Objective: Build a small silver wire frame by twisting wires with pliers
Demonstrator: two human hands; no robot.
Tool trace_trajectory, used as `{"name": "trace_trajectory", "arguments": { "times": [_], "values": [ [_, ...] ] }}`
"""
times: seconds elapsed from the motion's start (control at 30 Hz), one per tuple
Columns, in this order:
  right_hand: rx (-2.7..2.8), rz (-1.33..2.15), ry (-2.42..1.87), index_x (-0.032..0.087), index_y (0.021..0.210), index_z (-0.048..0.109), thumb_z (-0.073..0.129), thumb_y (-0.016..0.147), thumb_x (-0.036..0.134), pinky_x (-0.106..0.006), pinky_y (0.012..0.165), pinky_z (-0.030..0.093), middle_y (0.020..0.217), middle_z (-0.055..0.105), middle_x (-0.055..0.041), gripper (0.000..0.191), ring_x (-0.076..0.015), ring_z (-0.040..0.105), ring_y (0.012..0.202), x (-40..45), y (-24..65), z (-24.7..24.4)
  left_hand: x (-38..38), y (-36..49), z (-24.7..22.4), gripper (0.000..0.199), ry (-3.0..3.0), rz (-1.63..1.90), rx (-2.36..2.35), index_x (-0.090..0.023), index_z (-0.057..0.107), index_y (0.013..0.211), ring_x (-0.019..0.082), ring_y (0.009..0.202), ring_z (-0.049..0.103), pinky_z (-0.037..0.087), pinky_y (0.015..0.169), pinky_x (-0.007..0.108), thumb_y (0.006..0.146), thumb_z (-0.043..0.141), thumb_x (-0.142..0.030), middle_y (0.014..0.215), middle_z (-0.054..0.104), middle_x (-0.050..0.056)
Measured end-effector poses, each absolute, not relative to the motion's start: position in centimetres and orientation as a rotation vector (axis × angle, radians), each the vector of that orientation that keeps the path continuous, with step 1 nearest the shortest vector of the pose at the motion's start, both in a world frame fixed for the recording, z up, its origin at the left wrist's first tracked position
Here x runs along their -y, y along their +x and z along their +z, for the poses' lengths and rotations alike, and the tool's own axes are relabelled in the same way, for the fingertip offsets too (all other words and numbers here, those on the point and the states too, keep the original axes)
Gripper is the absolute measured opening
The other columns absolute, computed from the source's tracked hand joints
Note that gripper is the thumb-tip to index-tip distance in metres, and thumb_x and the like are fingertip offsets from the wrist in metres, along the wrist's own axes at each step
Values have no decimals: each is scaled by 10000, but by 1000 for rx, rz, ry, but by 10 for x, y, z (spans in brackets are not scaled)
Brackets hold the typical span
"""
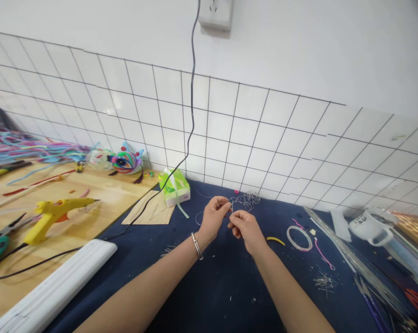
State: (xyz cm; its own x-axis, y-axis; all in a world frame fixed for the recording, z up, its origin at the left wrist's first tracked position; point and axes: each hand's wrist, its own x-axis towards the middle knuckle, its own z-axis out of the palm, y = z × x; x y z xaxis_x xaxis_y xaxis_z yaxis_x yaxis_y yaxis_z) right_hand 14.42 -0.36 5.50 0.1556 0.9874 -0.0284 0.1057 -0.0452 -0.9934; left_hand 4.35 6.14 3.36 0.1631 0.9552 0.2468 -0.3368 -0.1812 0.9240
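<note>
The thin pale strand (233, 205) stands between the two hands, its long axis running almost from 12 to 6 o'clock, the upper end towards 12. Thumb and forefinger of the right hand (245, 227) are clamped on its lower end. The left hand (214, 216) curls in from its 9 o'clock side; whether that grip meets on the strand is too small to tell. A rigid, shiny metal bracelet (196, 246) rings the left wrist.

Clock directions run from the strand. Close by, between 1 and 2, sits a springy tangle of fine wire (251, 199). Between 3 and 4 lies a smooth translucent ring (289, 237); nearer, at 4, a curved yellow piece (276, 241). Farther along 4, straight wire snippets (325, 282) cross in a loose heap. A glossy green packet (176, 185) is at 10.

Dark blue cloth (219, 289) covers the worktop, opening towards 6 between the forearms, with small specks on it. Room ends at the tiled wall (219, 122) at 12, the long wire bundle (359, 261) near 4, and the smooth white bar (66, 284) at 8, beside the pale wooden board (101, 196).
</note>
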Motion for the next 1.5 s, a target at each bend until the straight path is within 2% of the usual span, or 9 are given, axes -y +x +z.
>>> {"name": "trace_trajectory", "arguments": {
  "times": [0.3,0.57,0.67,0.73,0.87,1.0,1.5],
  "values": [
    [1337,762,-1597,184,750,574,473,749,347,-190,446,353,568,576,28,191,-70,465,414,6,159,60,-68,42,29,225,1153,1281,-684,-168,547,855,159,725,607,427,559,229,716,611,-333,758,609,40],
    [1458,755,-1679,188,812,585,425,781,341,-194,431,350,544,580,24,223,-81,464,386,10,154,63,-68,43,29,224,1150,1287,-691,-173,549,859,148,708,597,425,565,228,708,620,-322,739,613,29],
    [1490,703,-1709,203,844,584,446,779,327,-203,474,348,540,570,29,196,-91,480,428,15,154,71,-69,43,28,230,1149,1307,-706,-166,551,854,147,704,594,420,552,220,699,626,-318,736,609,32],
    [1546,545,-1777,218,798,591,465,776,309,-211,528,336,582,577,23,157,-102,504,514,19,154,81,-69,43,28,233,1145,1319,-712,-162,552,848,142,693,590,420,549,219,694,631,-318,733,606,31],
    [1730,-55,-2071,233,758,596,427,814,282,-231,553,284,714,600,3,185,-118,523,643,18,152,103,-69,43,27,253,1087,1315,-704,-161,550,851,148,710,602,431,561,223,680,643,-323,745,609,32],
    [1802,-271,-2128,232,818,593,381,856,291,-240,575,285,820,594,-19,223,-128,533,733,9,146,113,-69,43,26,264,1033,1309,-711,-155,547,835,152,717,610,433,560,222,668,652,-330,741,604,32],
    [1756,-346,-2112,224,800,575,397,856,284,-240,575,273,807,577,-11,196,-123,519,729,1,147,98,-69,44,27,228,937,1247,-635,-154,542,765,154,741,605,469,628,259,654,671,-306,729,592,20]
  ]
}}
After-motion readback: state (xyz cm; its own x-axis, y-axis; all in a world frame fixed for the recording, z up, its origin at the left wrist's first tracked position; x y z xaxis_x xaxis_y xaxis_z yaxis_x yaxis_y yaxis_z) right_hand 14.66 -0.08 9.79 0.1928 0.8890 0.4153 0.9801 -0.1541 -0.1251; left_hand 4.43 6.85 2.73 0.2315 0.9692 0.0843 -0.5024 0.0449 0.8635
